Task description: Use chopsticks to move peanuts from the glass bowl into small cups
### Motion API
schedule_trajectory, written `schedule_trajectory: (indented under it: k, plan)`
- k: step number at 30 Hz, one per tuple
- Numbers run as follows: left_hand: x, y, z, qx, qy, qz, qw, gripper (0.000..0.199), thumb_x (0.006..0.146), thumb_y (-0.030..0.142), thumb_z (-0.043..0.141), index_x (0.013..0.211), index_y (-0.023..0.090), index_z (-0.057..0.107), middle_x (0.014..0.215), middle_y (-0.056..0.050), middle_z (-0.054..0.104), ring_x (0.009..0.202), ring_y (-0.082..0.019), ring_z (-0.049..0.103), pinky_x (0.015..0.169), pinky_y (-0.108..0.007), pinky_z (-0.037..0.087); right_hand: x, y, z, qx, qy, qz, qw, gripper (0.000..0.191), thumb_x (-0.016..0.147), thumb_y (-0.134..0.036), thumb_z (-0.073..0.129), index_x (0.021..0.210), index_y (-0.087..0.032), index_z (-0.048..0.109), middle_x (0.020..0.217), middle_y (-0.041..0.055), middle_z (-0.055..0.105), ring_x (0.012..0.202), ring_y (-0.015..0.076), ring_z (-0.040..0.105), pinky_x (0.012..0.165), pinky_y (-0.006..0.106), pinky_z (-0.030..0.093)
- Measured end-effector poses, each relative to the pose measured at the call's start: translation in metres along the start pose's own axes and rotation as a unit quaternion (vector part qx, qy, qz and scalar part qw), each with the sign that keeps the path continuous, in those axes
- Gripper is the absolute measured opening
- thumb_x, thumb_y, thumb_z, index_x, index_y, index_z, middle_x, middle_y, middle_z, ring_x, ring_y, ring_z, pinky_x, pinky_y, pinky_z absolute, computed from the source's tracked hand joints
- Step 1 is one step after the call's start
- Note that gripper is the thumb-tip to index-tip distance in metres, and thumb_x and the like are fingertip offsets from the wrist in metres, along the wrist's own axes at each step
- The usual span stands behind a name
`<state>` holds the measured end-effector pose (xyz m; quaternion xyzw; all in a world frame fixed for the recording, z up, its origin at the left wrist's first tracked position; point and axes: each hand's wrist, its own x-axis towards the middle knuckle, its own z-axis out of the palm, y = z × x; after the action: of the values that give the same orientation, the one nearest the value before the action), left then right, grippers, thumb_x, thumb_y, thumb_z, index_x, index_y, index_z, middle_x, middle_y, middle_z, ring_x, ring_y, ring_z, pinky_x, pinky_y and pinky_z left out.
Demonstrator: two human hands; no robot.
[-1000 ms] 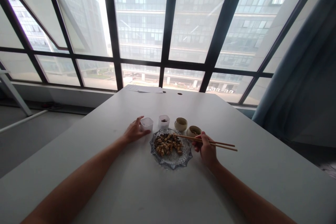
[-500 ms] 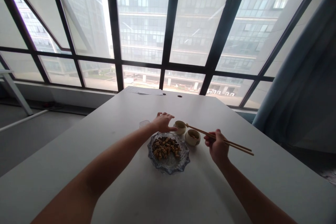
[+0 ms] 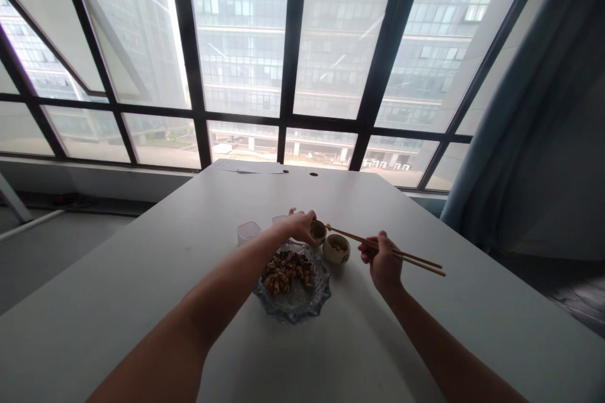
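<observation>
My left hand [image 3: 302, 227] grips the rim of a small cup [image 3: 318, 231], which is slightly tilted. Beside it stands a second small cup [image 3: 336, 250] with some nuts inside. My right hand [image 3: 384, 261] holds a pair of wooden chopsticks [image 3: 418, 260]; their tips, close together, point left and reach near the rim of the gripped cup. Below my left hand sits a scalloped glass bowl [image 3: 295, 312] with mixed nuts [image 3: 286, 274] in it, partly behind my left forearm.
Translucent plastic containers [image 3: 248, 232] stand left of my left hand. Sheets of paper [image 3: 250, 167] lie at the far edge of the white table [image 3: 198, 220], near two dark holes. Windows rise behind, with a blue curtain [image 3: 501, 119] at the right.
My left hand has closed on the small cup and the cup now leans. The camera view has shifted, showing more of the plastic containers. My right hand still holds the chopsticks.
</observation>
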<state>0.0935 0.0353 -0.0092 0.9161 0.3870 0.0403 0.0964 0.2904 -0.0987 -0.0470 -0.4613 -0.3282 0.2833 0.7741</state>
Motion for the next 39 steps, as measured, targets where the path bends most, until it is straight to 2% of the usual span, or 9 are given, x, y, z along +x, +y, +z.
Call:
schedule_trajectory:
  k: [9,13,17,22,25,27,30,34,39]
  plan:
    - [0.003,-0.001,0.005,0.03,0.023,0.042,0.998,0.077,0.06,0.051,0.08,0.123,0.021,0.045,0.108,-0.008,0.067,0.116,-0.03,0.057,0.116,-0.052,0.015,-0.002,-0.003,0.0,-0.031,-0.009,-0.027,0.999,0.053,0.08,-0.068,0.062,0.066,-0.017,0.058,0.048,0.0027,0.064,0.033,0.0112,0.05,0.033,0.022,0.037]
    - [0.005,-0.006,0.008,0.016,0.027,0.042,0.999,0.079,0.059,0.056,0.078,0.123,0.022,0.047,0.108,-0.008,0.067,0.115,-0.03,0.058,0.117,-0.053,0.014,-0.007,-0.005,0.003,-0.086,-0.078,-0.089,0.989,0.053,0.083,-0.069,0.06,0.071,-0.017,0.059,0.056,0.0029,0.067,0.036,0.0101,0.051,0.035,0.023,0.039]
    - [0.005,-0.008,0.008,0.015,0.017,0.024,0.999,0.084,0.058,0.063,0.076,0.125,0.021,0.047,0.111,-0.009,0.067,0.114,-0.029,0.059,0.117,-0.052,0.015,-0.013,-0.007,0.006,-0.151,-0.149,-0.102,0.972,0.052,0.082,-0.068,0.062,0.077,-0.017,0.063,0.065,0.0048,0.07,0.035,0.0082,0.047,0.033,0.022,0.035]
    - [0.004,-0.009,0.003,0.003,-0.011,-0.021,1.0,0.086,0.061,0.065,0.073,0.129,0.021,0.047,0.118,-0.011,0.067,0.12,-0.031,0.057,0.117,-0.053,0.017,-0.022,-0.023,0.013,-0.144,-0.141,-0.128,0.971,0.054,0.086,-0.069,0.056,0.071,-0.017,0.063,0.056,0.0039,0.067,0.035,0.0094,0.048,0.034,0.022,0.037]
    - [0.004,-0.014,0.003,-0.012,-0.022,-0.048,0.999,0.091,0.06,0.071,0.071,0.133,0.022,0.047,0.128,-0.014,0.063,0.128,-0.037,0.05,0.113,-0.055,0.024,-0.029,-0.034,0.018,-0.119,-0.177,-0.1,0.972,0.059,0.085,-0.071,0.054,0.06,-0.018,0.061,0.043,0.0024,0.059,0.033,0.0101,0.048,0.034,0.021,0.036]
    - [0.004,-0.017,0.003,-0.024,-0.03,-0.051,0.998,0.094,0.06,0.073,0.07,0.136,0.023,0.047,0.131,-0.014,0.062,0.132,-0.039,0.046,0.112,-0.056,0.027,-0.035,-0.038,0.021,-0.123,-0.235,-0.055,0.963,0.062,0.083,-0.074,0.055,0.056,-0.018,0.06,0.038,0.0016,0.056,0.03,0.0099,0.046,0.032,0.021,0.034]
    - [-0.003,-0.02,-0.002,-0.031,-0.034,-0.019,0.999,0.088,0.067,0.07,0.068,0.138,0.023,0.048,0.132,-0.014,0.062,0.133,-0.037,0.046,0.116,-0.058,0.018,-0.045,-0.036,0.026,-0.162,-0.328,0.005,0.931,0.064,0.081,-0.076,0.055,0.055,-0.018,0.058,0.035,0.0011,0.054,0.027,0.0093,0.042,0.029,0.02,0.03]
    - [-0.035,-0.028,-0.016,-0.032,0.073,0.028,0.996,0.07,0.081,0.066,0.059,0.136,0.024,0.051,0.141,-0.012,0.057,0.138,-0.032,0.042,0.119,-0.058,0.008,-0.052,-0.032,0.029,-0.195,-0.351,-0.012,0.916,0.062,0.083,-0.076,0.053,0.059,-0.019,0.059,0.04,0.0013,0.056,0.03,0.0102,0.045,0.031,0.021,0.033]
    - [-0.108,-0.067,-0.019,-0.034,0.277,-0.015,0.96,0.053,0.094,0.062,0.042,0.124,0.021,0.059,0.129,-0.011,0.065,0.126,-0.029,0.055,0.115,-0.054,0.023,-0.05,-0.031,0.027,-0.195,-0.273,-0.117,0.935,0.055,0.091,-0.066,0.051,0.065,-0.019,0.062,0.048,0.0019,0.061,0.036,0.0115,0.051,0.036,0.022,0.04]
